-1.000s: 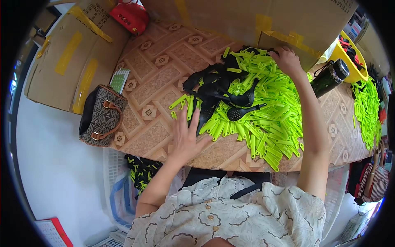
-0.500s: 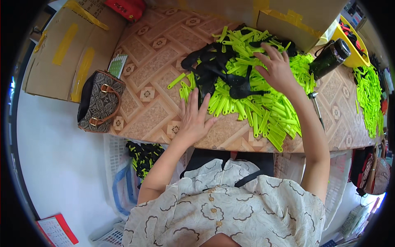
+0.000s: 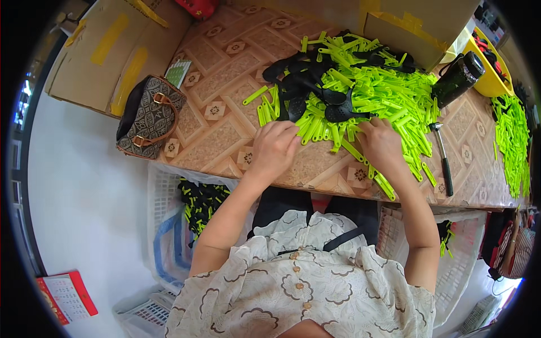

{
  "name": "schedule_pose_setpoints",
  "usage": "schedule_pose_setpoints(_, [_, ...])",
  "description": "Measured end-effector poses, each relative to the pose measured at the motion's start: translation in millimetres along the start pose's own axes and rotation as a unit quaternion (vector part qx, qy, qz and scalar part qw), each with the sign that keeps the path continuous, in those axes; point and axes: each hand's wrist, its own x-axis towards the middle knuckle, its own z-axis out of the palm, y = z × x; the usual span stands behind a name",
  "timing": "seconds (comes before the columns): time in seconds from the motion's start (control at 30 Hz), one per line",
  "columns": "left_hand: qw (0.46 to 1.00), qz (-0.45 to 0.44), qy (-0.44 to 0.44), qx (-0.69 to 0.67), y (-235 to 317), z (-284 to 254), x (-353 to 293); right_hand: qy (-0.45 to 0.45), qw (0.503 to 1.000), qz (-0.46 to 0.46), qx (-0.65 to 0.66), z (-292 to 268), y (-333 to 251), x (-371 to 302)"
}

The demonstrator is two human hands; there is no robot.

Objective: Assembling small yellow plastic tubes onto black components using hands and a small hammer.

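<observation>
A large heap of bright green plastic handles [image 3: 406, 93] covers the middle of the table. Black plastic kitchen utensil heads lie among them, including a slotted spoon head [image 3: 338, 111] and a pile of black spoons [image 3: 307, 79]. My left hand [image 3: 276, 149] is closed at the near left edge of the heap, its fingertips by a black spoon head [image 3: 295, 108]. At the heap's front edge my right hand [image 3: 381, 145] has its fingers curled together, close to the slotted spoon's stem and some green handles. What either hand holds, if anything, is hidden.
Right of the heap lies a hammer [image 3: 443, 160], with a dark flask [image 3: 457, 80] behind it. A yellow bin [image 3: 496, 79] and more green handles [image 3: 511, 146] are further right. A handbag [image 3: 151, 117] and cardboard box [image 3: 112, 62] stand left. Below hangs a basket of black-and-green pieces [image 3: 203, 208].
My right hand has come down from the top of the heap to its front edge, and its fingers have closed. My left hand's spread fingers have curled in. The view has shifted slightly.
</observation>
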Motion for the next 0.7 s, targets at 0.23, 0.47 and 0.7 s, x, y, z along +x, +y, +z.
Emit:
schedule_pose_setpoints(0.23, [0.997, -0.042, 0.019, -0.069, 3, 6, 32, 0.038, 0.991, 0.051, 0.121, -13, 21, 2])
schedule_pose_setpoints(0.47, [0.992, 0.111, -0.015, -0.049, 36, 42, 60, 0.01, 0.998, 0.054, 0.04, 1, 26, 18])
schedule_pose_setpoints(0.7, [0.976, 0.203, 0.044, 0.072, 56, 54, 70, -0.021, 0.98, 0.088, 0.179, -20, 20, 17])
